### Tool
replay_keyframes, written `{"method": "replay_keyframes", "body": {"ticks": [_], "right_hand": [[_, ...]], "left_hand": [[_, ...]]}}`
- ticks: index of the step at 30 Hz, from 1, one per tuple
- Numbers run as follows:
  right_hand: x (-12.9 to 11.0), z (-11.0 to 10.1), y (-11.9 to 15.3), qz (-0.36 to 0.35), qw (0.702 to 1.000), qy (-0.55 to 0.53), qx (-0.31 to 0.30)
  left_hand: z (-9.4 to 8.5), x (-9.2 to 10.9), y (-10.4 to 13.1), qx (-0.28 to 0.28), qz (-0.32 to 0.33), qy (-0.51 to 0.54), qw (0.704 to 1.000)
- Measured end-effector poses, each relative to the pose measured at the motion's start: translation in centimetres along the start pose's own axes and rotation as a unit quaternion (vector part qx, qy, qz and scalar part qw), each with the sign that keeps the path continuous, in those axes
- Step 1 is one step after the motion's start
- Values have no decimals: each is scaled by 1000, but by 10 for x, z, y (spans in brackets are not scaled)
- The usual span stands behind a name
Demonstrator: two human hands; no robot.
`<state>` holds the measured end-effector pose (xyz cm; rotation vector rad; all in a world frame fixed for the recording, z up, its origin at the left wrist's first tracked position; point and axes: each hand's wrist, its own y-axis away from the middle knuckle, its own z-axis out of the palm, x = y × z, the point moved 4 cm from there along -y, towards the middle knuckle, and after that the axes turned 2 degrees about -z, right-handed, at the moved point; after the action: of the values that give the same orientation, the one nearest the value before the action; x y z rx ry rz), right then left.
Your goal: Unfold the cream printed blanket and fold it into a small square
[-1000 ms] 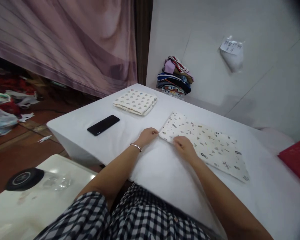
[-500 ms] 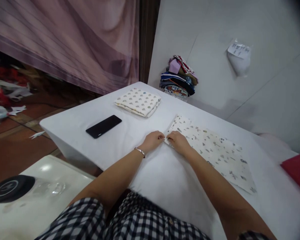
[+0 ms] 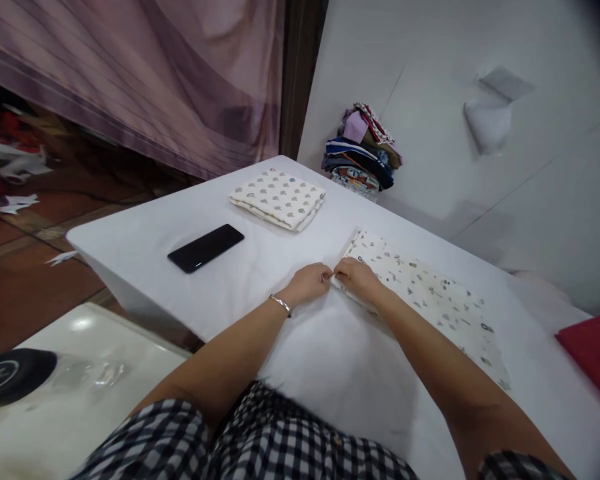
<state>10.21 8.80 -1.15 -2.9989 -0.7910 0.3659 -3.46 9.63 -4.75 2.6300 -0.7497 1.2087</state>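
A cream cloth with small grey and green prints (image 3: pixel 430 297) lies spread on the white table (image 3: pixel 300 333), to the right of my hands. My right hand (image 3: pixel 359 277) pinches its near left corner, where the edge is turned over a little. Close beside it, my left hand (image 3: pixel 307 283) has its fingertips pressed together at that same corner; whatever they grip there is mostly hidden. A second printed cloth (image 3: pixel 280 198), folded into a thick rectangle, rests at the table's far end. Left of it lies a black phone (image 3: pixel 206 248).
A stack of folded clothes (image 3: pixel 360 150) stands beyond the table's far edge, against the pale wall. Red fabric (image 3: pixel 595 353) is at the right. On the left, a pale surface (image 3: pixel 105 340) holds a round black object (image 3: pixel 17 377). Behind hangs a pink curtain (image 3: pixel 205 80).
Both hands stay at the cloth's corner, with only a slight shift. The near edge of the cloth looks more turned up along my right forearm. The view has moved a little.
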Motion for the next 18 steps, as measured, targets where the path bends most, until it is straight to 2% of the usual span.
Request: {"method": "replay_keyframes", "body": {"ticks": [6, 9, 13, 16, 18], "right_hand": [[-3, 7, 4, 4, 999, -30, 15], [2, 8, 10, 38, 995, -73, 56], [28, 4, 18, 122, 987, -59, 91], [55, -3, 16, 182, 980, -29, 81], [69, -6, 11, 194, 979, -17, 58]], "left_hand": [[1, -1, 0, 13, -11, -10, 1000], [2, -3, -1, 23, 0, -6, 1000], [2, -3, 0, 21, -2, 1, 1000], [0, -2, 1, 10, -17, -1, 1000], [-1, 0, 1, 6, -20, 1, 1000]]}}
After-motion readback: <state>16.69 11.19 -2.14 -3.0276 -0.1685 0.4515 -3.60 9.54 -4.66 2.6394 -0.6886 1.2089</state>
